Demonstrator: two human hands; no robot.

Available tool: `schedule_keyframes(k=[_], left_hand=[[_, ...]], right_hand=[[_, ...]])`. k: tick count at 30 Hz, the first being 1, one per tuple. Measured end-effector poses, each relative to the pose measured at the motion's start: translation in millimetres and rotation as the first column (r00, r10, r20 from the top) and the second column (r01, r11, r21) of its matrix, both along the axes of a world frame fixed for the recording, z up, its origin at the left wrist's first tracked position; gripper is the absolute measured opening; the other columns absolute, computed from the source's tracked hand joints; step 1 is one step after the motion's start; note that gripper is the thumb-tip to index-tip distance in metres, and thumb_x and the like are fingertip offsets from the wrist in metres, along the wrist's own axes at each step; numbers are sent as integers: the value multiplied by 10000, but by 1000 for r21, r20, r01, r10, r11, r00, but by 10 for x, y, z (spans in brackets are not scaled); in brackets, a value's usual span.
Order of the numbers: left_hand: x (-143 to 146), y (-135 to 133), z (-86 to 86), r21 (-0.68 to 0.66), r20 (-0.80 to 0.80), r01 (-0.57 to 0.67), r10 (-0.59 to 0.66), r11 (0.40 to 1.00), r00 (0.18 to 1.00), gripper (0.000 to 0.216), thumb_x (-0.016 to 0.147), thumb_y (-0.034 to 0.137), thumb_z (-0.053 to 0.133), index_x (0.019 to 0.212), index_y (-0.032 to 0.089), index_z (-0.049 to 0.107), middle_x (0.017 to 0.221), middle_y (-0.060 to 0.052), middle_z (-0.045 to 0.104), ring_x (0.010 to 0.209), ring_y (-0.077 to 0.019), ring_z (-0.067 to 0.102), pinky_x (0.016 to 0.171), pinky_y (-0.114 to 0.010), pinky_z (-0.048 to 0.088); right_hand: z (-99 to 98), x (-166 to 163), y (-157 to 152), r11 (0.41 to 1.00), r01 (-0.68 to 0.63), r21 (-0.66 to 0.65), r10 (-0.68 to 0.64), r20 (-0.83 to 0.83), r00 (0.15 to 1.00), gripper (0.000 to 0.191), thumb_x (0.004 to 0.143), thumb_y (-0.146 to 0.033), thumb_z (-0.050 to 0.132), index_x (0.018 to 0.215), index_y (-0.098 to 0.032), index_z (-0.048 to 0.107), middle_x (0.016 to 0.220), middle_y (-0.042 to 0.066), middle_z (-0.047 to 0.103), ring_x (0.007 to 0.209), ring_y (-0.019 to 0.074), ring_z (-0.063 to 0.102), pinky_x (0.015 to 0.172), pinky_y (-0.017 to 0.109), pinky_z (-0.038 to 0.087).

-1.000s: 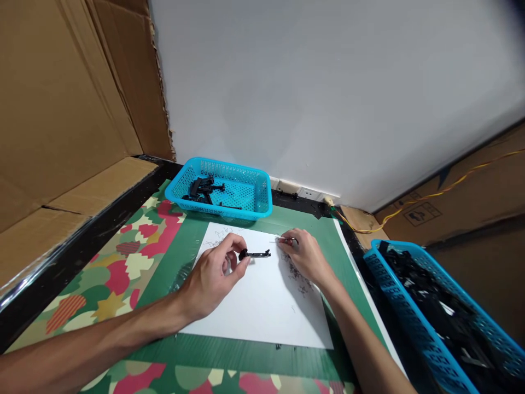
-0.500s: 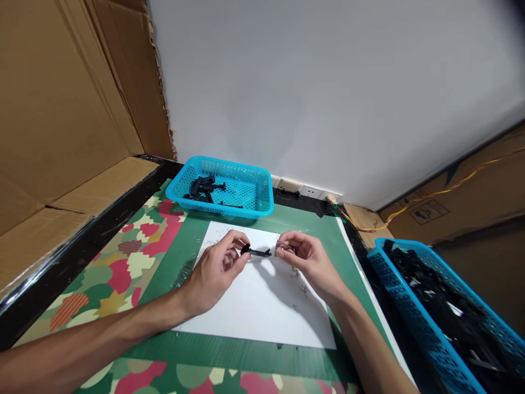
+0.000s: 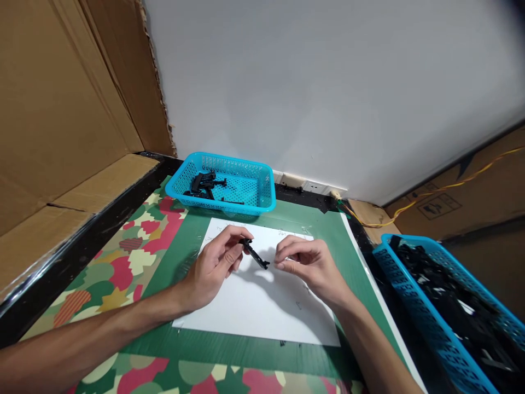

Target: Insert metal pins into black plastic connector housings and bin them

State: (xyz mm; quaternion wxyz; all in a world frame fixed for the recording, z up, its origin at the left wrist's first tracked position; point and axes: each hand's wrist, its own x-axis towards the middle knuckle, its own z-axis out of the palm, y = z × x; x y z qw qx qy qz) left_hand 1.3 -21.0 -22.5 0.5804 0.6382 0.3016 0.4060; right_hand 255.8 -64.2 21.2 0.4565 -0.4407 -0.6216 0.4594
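Observation:
My left hand (image 3: pixel 217 267) pinches one end of a slim black plastic part (image 3: pixel 257 256) between thumb and fingers. The part slants down to the right above a white sheet of paper (image 3: pixel 262 312), its forked free end pointing at my right hand (image 3: pixel 305 265). The right hand's thumb and forefinger are closed together just beside that end, with a small gap between. Whatever lies in those fingertips is too small to make out. Faint handwriting shows on the paper.
A blue basket (image 3: pixel 268 205) at the back holds several black plastic parts (image 3: pixel 205 183). Another blue basket (image 3: pixel 388 249), full of black pieces, stands at the right. Power sockets (image 3: pixel 314 187) and a yellow cable (image 3: pixel 400 210) run along the wall. Cardboard (image 3: pixel 61 109) rises on the left.
The black part has turned from nearly level to slanting down to the right. My left fingers have shifted their grip on it. The thin piece seen in my right fingers is no longer visible.

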Motion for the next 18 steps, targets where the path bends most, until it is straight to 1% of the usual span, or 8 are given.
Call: schedule_keyframes(k=[5, 9, 11, 13, 15, 16, 18], left_hand=[[-8, -35, 52, 46, -3, -2, 2, 999, 1000, 256, 1147, 427, 492, 1263, 233, 613, 763, 23, 545, 638, -128, 503, 563, -248, 387], [-6, -44, 79, 47, -10, 4, -4, 999, 1000, 240, 1148, 412, 491, 1255, 235, 611, 781, 22, 546, 653, -127, 506, 576, -248, 396], [-6, -48, 81, 43, -15, 14, -14, 999, 1000, 240, 1147, 415, 491, 1253, 237, 611, 805, 14, 558, 664, -128, 515, 575, -248, 398], [-6, -52, 79, 45, -28, 2, -1, 999, 1000, 248, 1142, 423, 501, 1266, 240, 613, 818, 9, 566, 663, -129, 520, 564, -247, 394], [-5, -48, 74, 55, -33, -74, 76, 996, 997, 271, 1134, 438, 515, 1304, 249, 609, 786, 18, 552, 641, -131, 507, 551, -245, 383], [-4, -40, 72, 58, -25, -137, 139, 989, 990, 287, 1131, 448, 520, 1324, 254, 605, 758, 25, 536, 625, -132, 493, 540, -242, 374], [0, -5, 70, 46, 17, -276, 275, 960, 961, 311, 1126, 475, 524, 1341, 262, 600, 706, 40, 495, 590, -130, 456, 512, -231, 352]], right_hand=[[22, -2, -38, 1000, -17, 23, 16, 59, 998, 33, 900, -296, 892, 896, -267, 905, 880, 68, 738, 833, 207, 669, 749, 339, 531], [42, -26, -43, 999, -8, 34, 5, 83, 997, 76, 924, -307, 862, 888, -243, 881, 887, 73, 751, 839, 215, 672, 768, 351, 530], [51, -35, -42, 999, 21, 45, -26, 101, 995, 98, 943, -307, 834, 889, -228, 853, 896, 74, 761, 848, 221, 675, 779, 353, 525], [59, -25, -39, 996, 74, 56, -83, 170, 982, 111, 969, -301, 791, 896, -222, 822, 917, 72, 769, 858, 225, 676, 779, 350, 514], [61, 16, -34, 992, 105, 70, -122, 313, 942, 113, 993, -289, 744, 917, -228, 803, 961, 71, 780, 893, 236, 681, 802, 357, 509], [58, 49, -31, 991, 102, 81, -126, 401, 907, 114, 1002, -283, 724, 929, -234, 797, 983, 71, 784, 918, 246, 682, 823, 368, 508], [41, 136, -20, 991, 74, 108, -122, 570, 813, 122, 1014, -277, 691, 953, -248, 793, 1018, 75, 786, 965, 271, 674, 870, 400, 499]])
